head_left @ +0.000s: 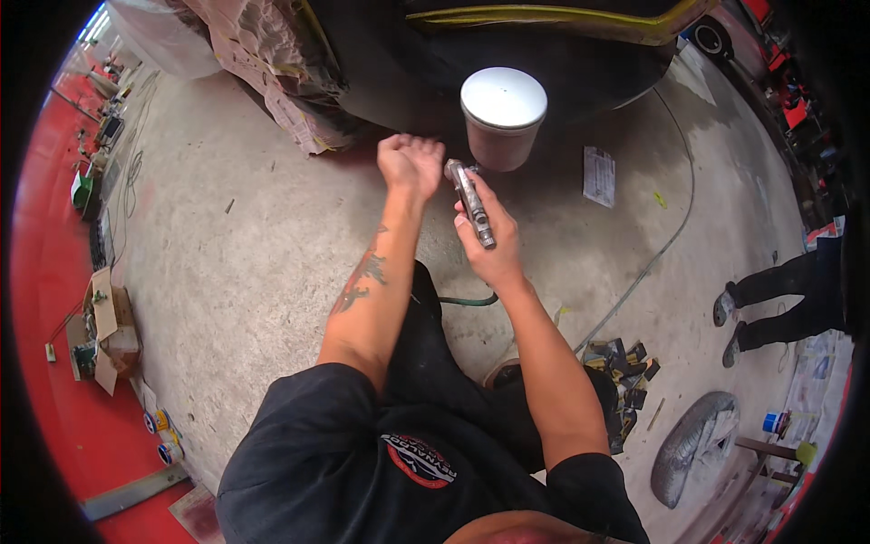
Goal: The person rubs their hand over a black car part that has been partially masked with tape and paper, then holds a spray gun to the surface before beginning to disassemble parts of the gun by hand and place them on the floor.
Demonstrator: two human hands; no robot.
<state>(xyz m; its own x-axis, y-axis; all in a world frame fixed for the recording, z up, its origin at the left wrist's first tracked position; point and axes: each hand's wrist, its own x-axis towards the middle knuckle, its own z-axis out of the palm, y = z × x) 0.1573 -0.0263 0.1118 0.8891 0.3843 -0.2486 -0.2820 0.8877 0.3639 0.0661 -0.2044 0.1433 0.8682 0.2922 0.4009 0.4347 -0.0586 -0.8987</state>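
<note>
Gripping spray gun point(472, 208), right hand point(497, 250) forward

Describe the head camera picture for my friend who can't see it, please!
A person's right grip holds a spray gun with a big white-lidded cup, and the open left grip, which looks empty, is beside it. Ahead is a dark vehicle panel, with crumpled sheeting to its left, above a concrete floor.
</note>
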